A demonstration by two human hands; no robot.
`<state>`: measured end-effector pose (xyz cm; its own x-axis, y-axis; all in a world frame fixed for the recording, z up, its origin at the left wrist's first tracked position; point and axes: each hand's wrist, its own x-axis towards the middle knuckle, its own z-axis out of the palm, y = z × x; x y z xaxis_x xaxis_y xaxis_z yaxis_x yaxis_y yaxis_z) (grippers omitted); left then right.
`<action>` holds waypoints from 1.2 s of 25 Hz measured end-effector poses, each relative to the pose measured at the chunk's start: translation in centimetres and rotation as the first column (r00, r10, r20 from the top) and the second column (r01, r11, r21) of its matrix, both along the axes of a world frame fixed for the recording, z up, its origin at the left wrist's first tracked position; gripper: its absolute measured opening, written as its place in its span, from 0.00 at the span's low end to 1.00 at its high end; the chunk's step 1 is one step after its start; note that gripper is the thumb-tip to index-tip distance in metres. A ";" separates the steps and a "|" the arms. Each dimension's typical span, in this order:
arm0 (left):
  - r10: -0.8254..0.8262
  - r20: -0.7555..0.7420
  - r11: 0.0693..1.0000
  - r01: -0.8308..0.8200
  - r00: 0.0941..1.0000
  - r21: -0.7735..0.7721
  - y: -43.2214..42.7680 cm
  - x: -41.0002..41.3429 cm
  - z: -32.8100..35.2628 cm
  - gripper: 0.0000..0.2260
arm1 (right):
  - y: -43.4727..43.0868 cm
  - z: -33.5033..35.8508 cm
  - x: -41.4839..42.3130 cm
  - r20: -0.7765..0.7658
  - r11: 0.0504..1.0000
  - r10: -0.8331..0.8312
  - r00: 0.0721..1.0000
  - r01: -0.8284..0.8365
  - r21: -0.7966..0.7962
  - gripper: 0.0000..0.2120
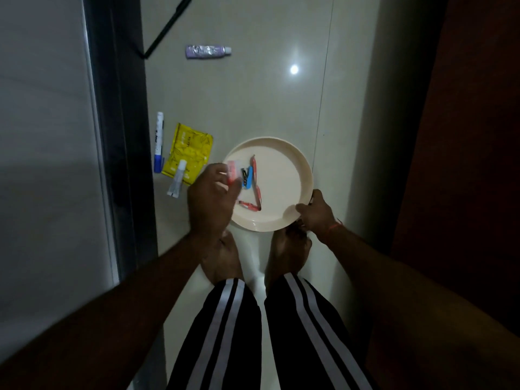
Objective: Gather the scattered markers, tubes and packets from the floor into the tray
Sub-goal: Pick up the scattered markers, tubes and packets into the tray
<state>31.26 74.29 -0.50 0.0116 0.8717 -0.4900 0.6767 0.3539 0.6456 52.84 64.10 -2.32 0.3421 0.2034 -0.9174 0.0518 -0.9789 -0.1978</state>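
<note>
head camera looks steeply down at the floor (253, 88), close above.

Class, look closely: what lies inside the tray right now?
Inside the tray: red packets and a small blue item. The left hand, holding a pink packet, hides its near-left part.

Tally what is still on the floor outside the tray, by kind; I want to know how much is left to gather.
Markers: 2, the blue-capped white marker and the black marker.
Tubes: 2, the purple tube and the small white tube.
Packets: 1, the yellow packet.
Total: 5.
</note>
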 end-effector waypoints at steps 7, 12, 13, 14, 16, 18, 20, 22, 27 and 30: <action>-0.203 -0.241 0.979 0.188 0.949 -0.083 2.2 5.0 -2.2 0.14 | -0.3 -0.9 -0.1 -0.026 1.000 -0.005 1.000 0.006 0.016 0.16; -0.271 -0.164 0.932 0.301 0.949 0.202 2.1 3.3 0.5 0.10 | -0.1 -1.0 -0.6 -0.040 1.000 -0.013 0.999 0.014 0.026 0.17; -0.264 -0.166 0.920 0.300 0.950 0.252 2.7 2.1 0.9 0.08 | 0.0 -0.9 -0.7 -0.033 1.000 -0.018 0.999 0.019 0.023 0.17; -0.227 -0.173 0.923 0.268 0.959 0.277 3.5 0.9 1.0 0.06 | 0.1 -0.9 -0.8 -0.027 1.000 -0.020 0.999 0.021 0.016 0.17; -0.106 -0.287 0.976 0.154 0.952 0.152 4.6 -2.4 -1.8 0.08 | 0.0 -0.7 -1.1 -0.025 1.000 -0.019 1.000 0.019 0.002 0.17; 0.000 -0.399 1.000 -0.003 0.917 -0.006 4.4 -5.7 -5.7 0.17 | -0.2 -0.7 -1.2 -0.023 1.000 -0.020 1.000 0.020 0.000 0.16; 0.028 -0.403 1.000 -0.027 0.915 0.008 -0.8 -7.0 -7.6 0.34 | -0.3 -0.8 -1.2 -0.023 1.000 -0.007 1.000 0.007 0.004 0.17; -0.152 -0.314 0.966 0.073 0.937 -0.249 -7.6 -7.0 -8.7 0.29 | -0.2 -1.0 -1.0 -0.026 1.000 0.024 0.999 -0.024 0.001 0.17; -0.193 -0.375 0.975 0.136 0.907 -0.175 -3.4 -6.2 -1.9 0.20 | 0.3 -0.7 -1.1 -0.010 1.000 0.029 1.000 -0.029 0.002 0.18; -0.109 -0.052 0.976 0.117 0.993 0.185 3.6 -2.1 1.4 0.09 | 0.3 -0.5 -1.1 -0.011 0.999 0.044 0.999 -0.044 -0.010 0.19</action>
<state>29.12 77.93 0.90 0.0984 0.9423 -0.3200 0.7331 0.1488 0.6636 51.72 64.43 -2.86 0.3228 0.2086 -0.9232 0.0931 -0.9777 -0.1883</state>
